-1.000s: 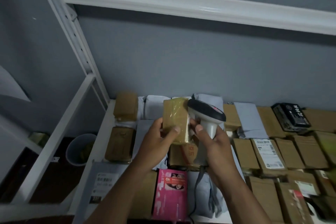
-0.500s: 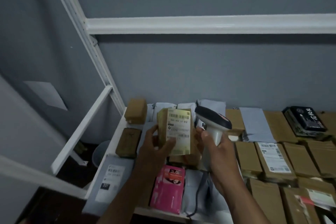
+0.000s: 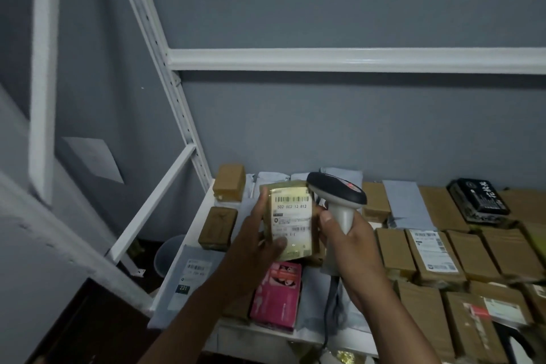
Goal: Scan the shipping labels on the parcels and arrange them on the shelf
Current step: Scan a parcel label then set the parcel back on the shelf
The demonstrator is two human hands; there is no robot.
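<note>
My left hand (image 3: 256, 241) grips a small tape-wrapped brown parcel (image 3: 291, 223) upright, its white shipping label with barcodes turned toward me. My right hand (image 3: 348, 248) holds the white handle of a barcode scanner (image 3: 336, 195), whose dark head sits just right of the parcel's top edge; the thumb touches the parcel's right side. The scanner's cable (image 3: 328, 313) hangs down past the shelf's front. Below both hands lies the white shelf (image 3: 189, 248) covered with parcels.
Brown boxes (image 3: 431, 254) and grey mailer bags (image 3: 406, 201) fill the shelf to the right. A pink box (image 3: 277, 295) and a labelled grey bag (image 3: 189, 278) lie at the front left. A black packet (image 3: 478, 199) sits at the back right. White uprights (image 3: 165, 68) and an upper shelf rail (image 3: 354, 59) frame the bay.
The parcel has been turned in my left hand from its plain brown side to its label side. The view swung left and up; the scanner stays beside the parcel.
</note>
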